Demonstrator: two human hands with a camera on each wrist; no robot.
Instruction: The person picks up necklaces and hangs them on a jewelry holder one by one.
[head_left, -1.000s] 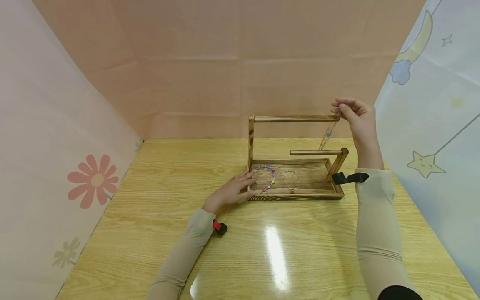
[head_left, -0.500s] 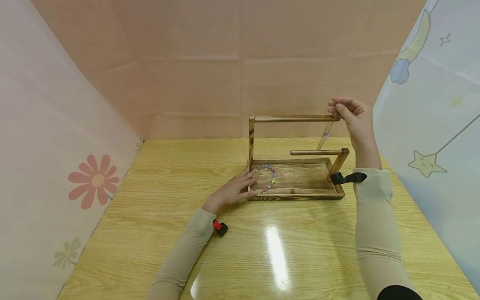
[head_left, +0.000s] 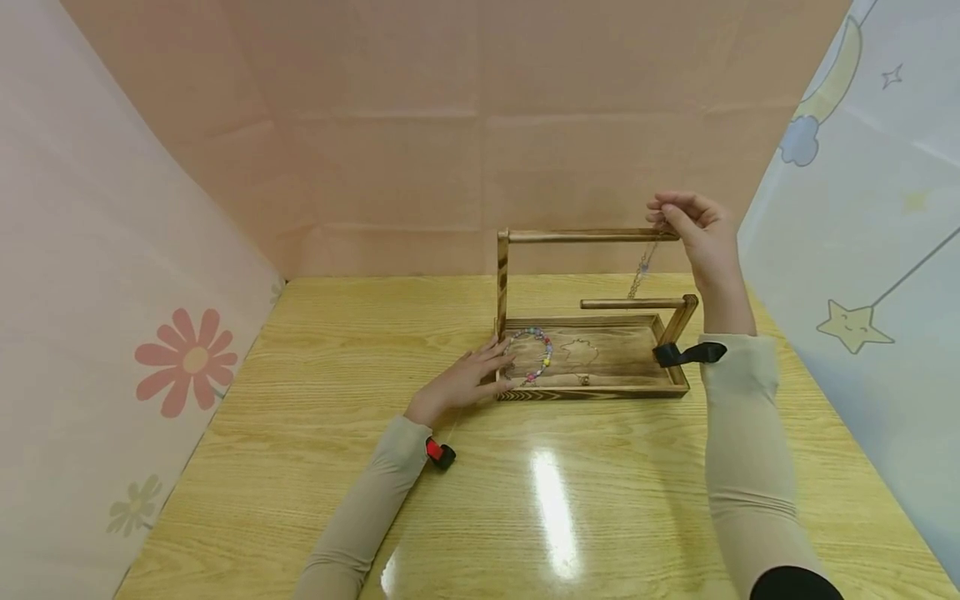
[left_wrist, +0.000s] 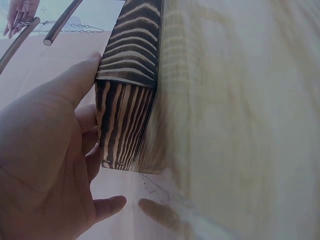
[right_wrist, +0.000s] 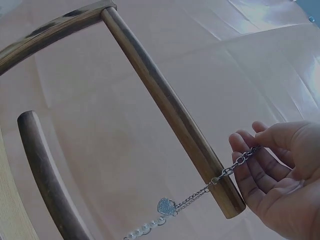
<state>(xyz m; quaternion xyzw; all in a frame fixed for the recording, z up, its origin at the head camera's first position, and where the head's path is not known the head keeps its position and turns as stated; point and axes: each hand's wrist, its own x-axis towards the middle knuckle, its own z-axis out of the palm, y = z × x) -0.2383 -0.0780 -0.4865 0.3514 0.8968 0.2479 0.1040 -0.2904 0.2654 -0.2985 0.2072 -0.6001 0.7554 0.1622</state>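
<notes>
My right hand point(head_left: 705, 242) pinches the end of a silvery chain bracelet point(right_wrist: 166, 206) between thumb and fingers, at the free end of the wooden jewelry stand's upper bar point(head_left: 577, 237). The chain lies across that bar, and its blue heart charm and pearl beads hang below on the other side. My left hand point(head_left: 468, 382) rests with spread fingers on the left end of the stand's tray point(head_left: 592, 393). In the left wrist view its thumb lies along the striped tray wall point(left_wrist: 125, 120), with some fingertips hidden behind the wood.
A shorter lower bar point(head_left: 622, 304) juts left from the post on the tray's right. Inside the tray lie a colourful beaded bracelet point(head_left: 547, 352) and a thin gold chain point(head_left: 581, 342). A pale wood table point(head_left: 360, 333) carries the stand, with fabric walls around.
My right hand has shifted left along the upper bar's end, carrying the bracelet with it; its hanging part has moved left too. My left hand stays on the tray.
</notes>
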